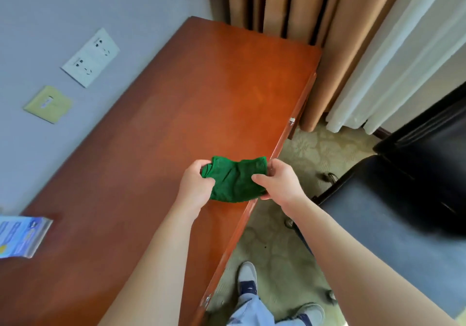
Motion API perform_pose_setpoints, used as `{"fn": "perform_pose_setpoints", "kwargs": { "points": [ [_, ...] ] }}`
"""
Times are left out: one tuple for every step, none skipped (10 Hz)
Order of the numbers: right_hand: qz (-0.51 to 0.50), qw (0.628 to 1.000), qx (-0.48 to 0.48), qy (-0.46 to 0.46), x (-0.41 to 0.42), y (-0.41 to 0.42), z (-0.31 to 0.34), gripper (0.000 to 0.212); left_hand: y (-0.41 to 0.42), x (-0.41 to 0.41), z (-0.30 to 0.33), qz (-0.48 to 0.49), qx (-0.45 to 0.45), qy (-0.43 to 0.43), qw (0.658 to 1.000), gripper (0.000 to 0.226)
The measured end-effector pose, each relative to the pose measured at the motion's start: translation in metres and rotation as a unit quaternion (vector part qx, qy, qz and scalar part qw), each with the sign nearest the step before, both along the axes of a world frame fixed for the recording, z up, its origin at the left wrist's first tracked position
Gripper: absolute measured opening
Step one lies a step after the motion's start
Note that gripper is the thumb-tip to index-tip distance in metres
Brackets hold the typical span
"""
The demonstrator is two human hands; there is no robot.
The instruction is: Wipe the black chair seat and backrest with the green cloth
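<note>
Over the wooden desk [176, 104] our left hand [195, 183] and right hand [280, 180] both grip the green cloth [235, 179]; the black chair [403, 194] seems not wiped yet.

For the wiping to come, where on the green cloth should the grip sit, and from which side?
The green cloth is bunched and folded between the left hand and right hand above the desk edge. Probably best gathered from above in the right hand, palm on the top fold, leaving the flat underside free; the chair stands on that side.
</note>
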State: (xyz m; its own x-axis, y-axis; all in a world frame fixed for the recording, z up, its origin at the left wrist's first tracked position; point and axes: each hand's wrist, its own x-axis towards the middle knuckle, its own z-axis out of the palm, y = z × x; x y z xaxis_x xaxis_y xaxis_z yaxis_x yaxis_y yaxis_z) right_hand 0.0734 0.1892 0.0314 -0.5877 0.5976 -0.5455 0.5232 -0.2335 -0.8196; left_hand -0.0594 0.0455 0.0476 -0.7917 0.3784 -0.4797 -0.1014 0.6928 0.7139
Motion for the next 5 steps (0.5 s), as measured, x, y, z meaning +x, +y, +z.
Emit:
{"fn": "perform_pose_setpoints", "kwargs": {
  "points": [
    [0.010,0.999,0.000,-0.034,-0.024,-0.018,-0.017,0.017,-0.012,-0.023,-0.019,-0.004,-0.023,0.032,0.999,0.045],
    [0.025,0.997,-0.002,-0.068,-0.042,-0.033,-0.036,0.021,-0.019,-0.046,-0.043,-0.022,-0.051,0.058,0.997,0.040],
    [0.047,0.993,0.044,-0.103,-0.047,-0.037,-0.050,0.013,-0.022,-0.059,-0.058,-0.037,-0.091,0.093,0.991,0.035],
    [0.054,0.991,0.053,-0.112,-0.043,-0.036,-0.056,0.010,-0.022,-0.060,-0.060,-0.045,-0.123,0.103,0.986,0.036],
    [0.056,0.992,0.044,-0.107,-0.035,-0.029,-0.059,0.007,-0.019,-0.061,-0.064,-0.062,-0.166,0.108,0.978,0.048]
  ]
}}
